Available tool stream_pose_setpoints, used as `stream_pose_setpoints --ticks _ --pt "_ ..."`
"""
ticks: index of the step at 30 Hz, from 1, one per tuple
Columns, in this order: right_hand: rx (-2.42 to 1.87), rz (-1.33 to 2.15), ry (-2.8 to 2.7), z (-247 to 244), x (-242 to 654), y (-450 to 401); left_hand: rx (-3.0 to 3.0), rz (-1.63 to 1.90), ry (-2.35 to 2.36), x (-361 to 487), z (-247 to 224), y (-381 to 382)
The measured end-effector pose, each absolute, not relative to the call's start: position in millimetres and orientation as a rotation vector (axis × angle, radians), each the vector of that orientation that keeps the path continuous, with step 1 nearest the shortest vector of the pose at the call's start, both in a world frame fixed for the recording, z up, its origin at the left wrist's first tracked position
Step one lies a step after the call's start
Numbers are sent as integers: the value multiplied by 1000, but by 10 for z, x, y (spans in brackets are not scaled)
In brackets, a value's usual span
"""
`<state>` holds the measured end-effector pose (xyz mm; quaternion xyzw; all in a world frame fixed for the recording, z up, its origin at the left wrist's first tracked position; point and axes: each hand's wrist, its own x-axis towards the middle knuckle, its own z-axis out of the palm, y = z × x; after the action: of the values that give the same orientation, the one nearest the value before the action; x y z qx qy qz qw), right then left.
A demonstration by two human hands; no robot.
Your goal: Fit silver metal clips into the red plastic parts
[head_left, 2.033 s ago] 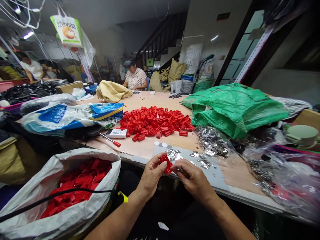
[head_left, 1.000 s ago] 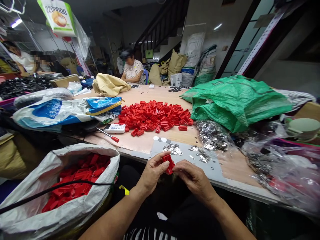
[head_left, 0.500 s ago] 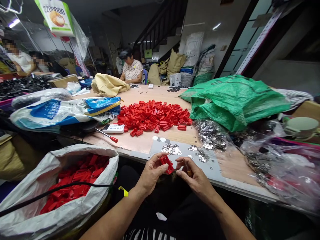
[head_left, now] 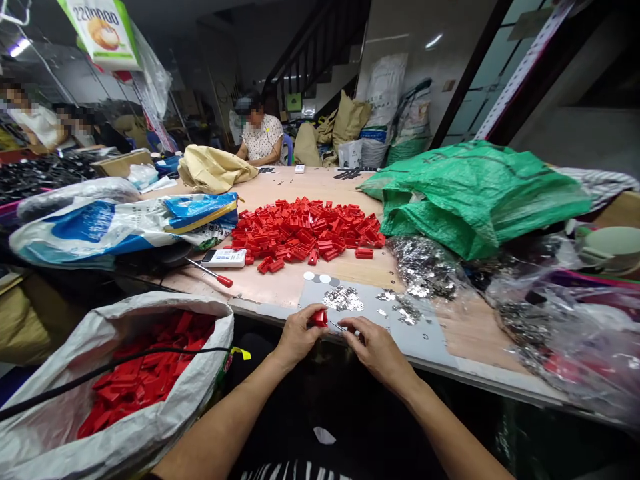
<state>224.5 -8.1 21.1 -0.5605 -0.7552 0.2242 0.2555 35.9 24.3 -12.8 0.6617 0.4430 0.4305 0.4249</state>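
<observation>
Just over the table's near edge, my left hand (head_left: 296, 339) is closed round a small red plastic housing (head_left: 319, 318), one end of which faces right. My right hand (head_left: 373, 348) pinches a thin metal tool (head_left: 337, 326); its shaft points left at the housing. Whether its tip touches the housing I cannot tell, and my fingers hide its handle. Beyond my hands, small shiny metal pieces (head_left: 343, 299) lie on a grey mat (head_left: 367, 293). A heap of similar red housings (head_left: 305, 230) covers the middle of the table.
A white sack (head_left: 200, 310) of red parts stands at the left, crossed by a black cable (head_left: 125, 360). A red-handled screwdriver (head_left: 223, 280) lies beside a white device (head_left: 225, 258). Green sacking (head_left: 480, 193) and bagged metal pieces (head_left: 423, 267) are at the right. A person (head_left: 263, 137) sits opposite.
The red housing has turned in my left hand and moved slightly left and up. My right hand has moved a little left, bringing the tool's metal shaft into view toward the housing.
</observation>
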Motion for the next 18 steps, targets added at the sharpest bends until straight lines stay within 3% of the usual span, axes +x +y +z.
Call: stream_pose_setpoints --ticks 18 --pt "-1485 532 -2223 92 2250 -18 1768 962 1085 311 -60 310"
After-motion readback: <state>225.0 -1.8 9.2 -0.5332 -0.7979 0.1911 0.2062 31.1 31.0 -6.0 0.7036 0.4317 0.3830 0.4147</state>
